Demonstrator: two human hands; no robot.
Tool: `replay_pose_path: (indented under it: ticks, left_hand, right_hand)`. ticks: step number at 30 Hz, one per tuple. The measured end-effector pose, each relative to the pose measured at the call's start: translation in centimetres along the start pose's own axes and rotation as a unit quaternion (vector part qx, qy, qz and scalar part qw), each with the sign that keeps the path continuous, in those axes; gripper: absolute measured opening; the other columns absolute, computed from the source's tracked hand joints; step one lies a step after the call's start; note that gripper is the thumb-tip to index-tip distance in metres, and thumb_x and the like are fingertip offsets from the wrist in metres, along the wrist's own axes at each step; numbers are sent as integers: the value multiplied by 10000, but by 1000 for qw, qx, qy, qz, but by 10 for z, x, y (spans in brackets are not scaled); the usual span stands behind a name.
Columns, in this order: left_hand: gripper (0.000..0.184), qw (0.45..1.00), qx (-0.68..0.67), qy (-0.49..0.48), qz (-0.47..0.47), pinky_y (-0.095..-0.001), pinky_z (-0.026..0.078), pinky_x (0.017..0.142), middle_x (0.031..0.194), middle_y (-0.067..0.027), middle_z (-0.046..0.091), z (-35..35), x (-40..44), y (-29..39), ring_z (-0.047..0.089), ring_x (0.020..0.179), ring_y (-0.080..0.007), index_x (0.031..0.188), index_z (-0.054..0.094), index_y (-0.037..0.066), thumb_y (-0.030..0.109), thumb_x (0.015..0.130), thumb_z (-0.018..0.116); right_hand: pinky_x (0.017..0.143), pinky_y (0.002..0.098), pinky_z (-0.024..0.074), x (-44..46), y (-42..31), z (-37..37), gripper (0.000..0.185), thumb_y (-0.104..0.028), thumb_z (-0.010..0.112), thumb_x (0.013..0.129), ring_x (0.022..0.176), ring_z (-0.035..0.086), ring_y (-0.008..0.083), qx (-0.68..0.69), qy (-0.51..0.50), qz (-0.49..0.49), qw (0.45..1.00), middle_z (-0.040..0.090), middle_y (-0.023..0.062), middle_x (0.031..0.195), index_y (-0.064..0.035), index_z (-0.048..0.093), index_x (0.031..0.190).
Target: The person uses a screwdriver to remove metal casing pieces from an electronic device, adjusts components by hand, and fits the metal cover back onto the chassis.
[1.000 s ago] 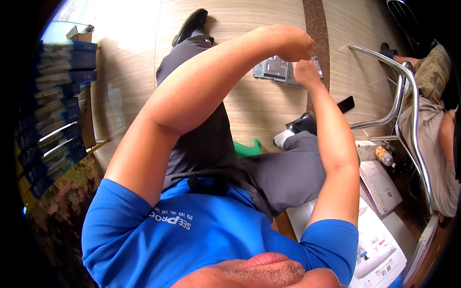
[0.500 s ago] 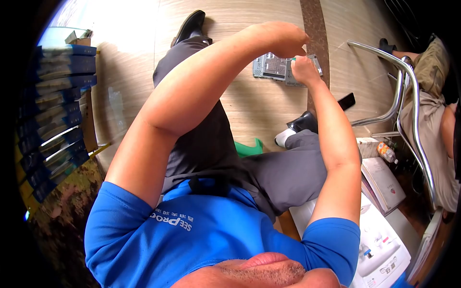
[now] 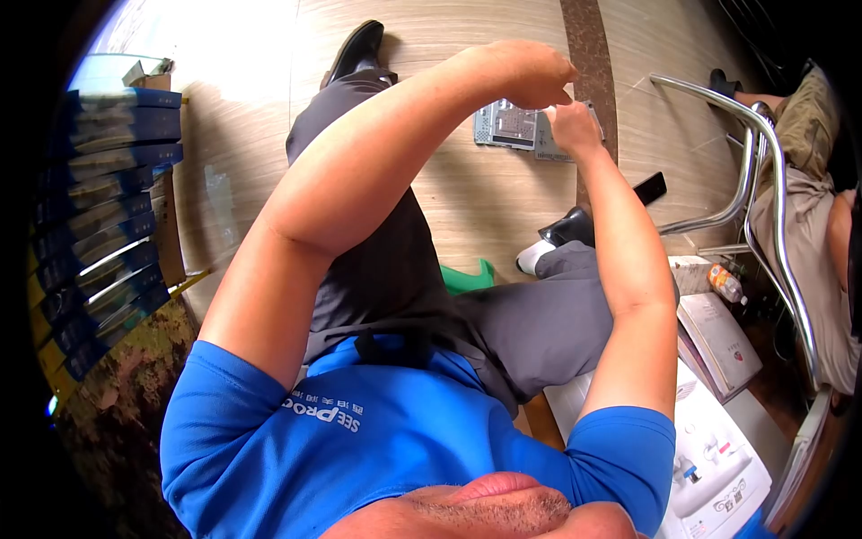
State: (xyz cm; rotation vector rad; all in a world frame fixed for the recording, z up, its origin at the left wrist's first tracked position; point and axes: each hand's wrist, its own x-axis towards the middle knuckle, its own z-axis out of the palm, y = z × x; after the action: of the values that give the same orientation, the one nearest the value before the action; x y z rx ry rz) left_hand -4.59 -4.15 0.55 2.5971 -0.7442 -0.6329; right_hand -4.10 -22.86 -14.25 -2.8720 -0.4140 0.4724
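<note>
My left hand [image 3: 537, 76] is bent over at the wrist, its fingers curled down to meet my right hand. My right hand [image 3: 573, 126] is closed just below it, fingertips close to the left ones. Whatever the two hands grip is small and hidden by the fingers. Beneath them on the floor lies a flat grey metal unit [image 3: 505, 124] with perforated edges and a dark panel. A second grey metal piece [image 3: 549, 148] rests against its right side, partly covered by my right hand.
A black phone [image 3: 650, 189] lies on the floor at right, near a chrome chair frame [image 3: 752, 171] and a seated person's legs [image 3: 813, 216]. Stacked blue boxes [image 3: 117, 198] stand left. A green stool [image 3: 467, 277], a bottle [image 3: 725, 283] and a white appliance [image 3: 709, 458] are nearby.
My right hand has shifted slightly up, closer to the left fingers. A bit of green seen at its fingertips before is now hidden. The left hand has barely moved.
</note>
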Motion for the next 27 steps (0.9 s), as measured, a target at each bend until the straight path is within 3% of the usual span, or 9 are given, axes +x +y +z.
replay_pose_path:
  ticks: [5, 8, 9, 11, 14, 17, 19, 26, 27]
  left_hand:
    - [480, 1000, 4, 4, 9, -454, 479, 962, 1187, -177, 660, 1, -1, 0, 608, 1132, -355, 1320, 564, 60, 373, 956, 576]
    - [481, 1000, 2, 7, 9, -456, 479, 960, 1188, -174, 660, 1, 0, -1, 607, 1132, -356, 1319, 564, 60, 377, 957, 576]
    - [481, 1000, 2, 7, 9, -456, 479, 960, 1188, -174, 660, 1, 0, -1, 607, 1132, -356, 1319, 564, 60, 377, 957, 576]
    - [483, 1000, 10, -2, 7, -457, 478, 961, 1191, -172, 659, 1, 0, -1, 607, 1132, -356, 1318, 564, 59, 380, 957, 575]
    - [480, 1000, 10, 2, 10, -456, 478, 963, 1191, -173, 659, 2, 0, -2, 607, 1133, -354, 1320, 563, 59, 376, 959, 574]
    - [477, 1000, 7, -3, 3, -454, 479, 963, 1188, -173, 661, 2, 2, -2, 610, 1130, -354, 1320, 563, 58, 368, 958, 576]
    - [475, 1000, 12, 0, 8, -454, 479, 962, 1184, -174, 662, 2, 1, -3, 612, 1125, -355, 1318, 564, 57, 366, 958, 576]
    - [475, 1000, 5, -6, -4, -456, 484, 955, 1179, -183, 662, 1, 1, -4, 614, 1121, -356, 1312, 568, 53, 364, 954, 579]
    - [475, 1000, 4, -6, -4, -456, 484, 955, 1179, -183, 662, 1, 1, -4, 614, 1121, -356, 1312, 568, 53, 364, 954, 579]
  right_hand:
    - [878, 499, 510, -6, -7, -3, 268, -193, 550, 945, 1016, 634, 417, 46, 0, -11, 999, 666, 229, 1067, -39, 572, 1164]
    - [907, 488, 499, -7, -6, 1, 265, -94, 518, 912, 1051, 613, 409, 31, 28, -77, 996, 630, 238, 1125, -38, 577, 1164]
    - [826, 504, 509, -7, -5, 4, 184, -132, 538, 918, 942, 632, 434, 22, 61, -99, 993, 645, 261, 987, 0, 630, 1006]
    - [746, 520, 520, -6, -1, 9, 254, -171, 559, 923, 833, 651, 459, 13, 94, -121, 988, 661, 284, 849, 38, 683, 848]
    - [750, 525, 519, -7, -5, 6, 271, -173, 563, 924, 835, 650, 463, 40, 110, -145, 982, 659, 285, 846, 33, 690, 802]
    - [754, 527, 519, -3, -6, 3, 246, -185, 566, 926, 849, 648, 461, 47, 98, -105, 989, 663, 275, 859, 20, 689, 866]
    - [845, 474, 531, 1, -6, 1, 239, -138, 531, 926, 960, 644, 411, -4, 22, -59, 998, 669, 208, 1025, -52, 617, 1132]
    - [858, 470, 526, -3, -11, -2, 248, -157, 547, 926, 970, 640, 413, 1, -3, -28, 1000, 659, 224, 1046, -30, 607, 1131]
    - [826, 508, 515, -4, -9, 0, 223, -178, 548, 922, 917, 640, 444, 14, 37, -68, 997, 655, 263, 963, 9, 641, 1001]
